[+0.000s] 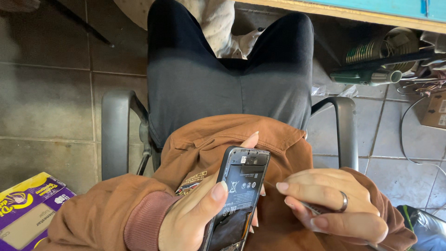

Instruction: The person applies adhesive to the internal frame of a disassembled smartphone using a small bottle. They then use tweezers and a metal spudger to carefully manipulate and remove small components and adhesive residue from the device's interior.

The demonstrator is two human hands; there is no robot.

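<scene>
Lowest and nearest in the head view, the left hand (195, 218) grasps an opened phone (239, 197) with its back cover off, thumb pressed across the dark battery face and fingertips showing past the far edge; the phone stands tilted, its camera end pointing away from the body, and its lower end runs out of the picture. Just beside it, the right hand (337, 204) is curled around a thin metal tool (310, 208), gripped between thumb and fingers, with a ring (344, 201) on one finger; the tool's tip is hidden, so whether it touches the phone cannot be told. Both hands come out of the sleeves of a brown jacket (223, 139), and the phone is held over the person's lap, above the jacket's hem. At the lower left corner a purple and yellow carton (28, 204) lies on the tiled floor (46, 102). Farther out, the legs in dark trousers (227, 79) stretch forward between the two grey armrests (116, 130) of a chair. Beyond the right armrest, under the edge of a bench (344, 11), sit a green power tool (367, 76), a coil of wire (371, 49), loose cables and a cardboard box (434, 109), well apart from the hands.
</scene>
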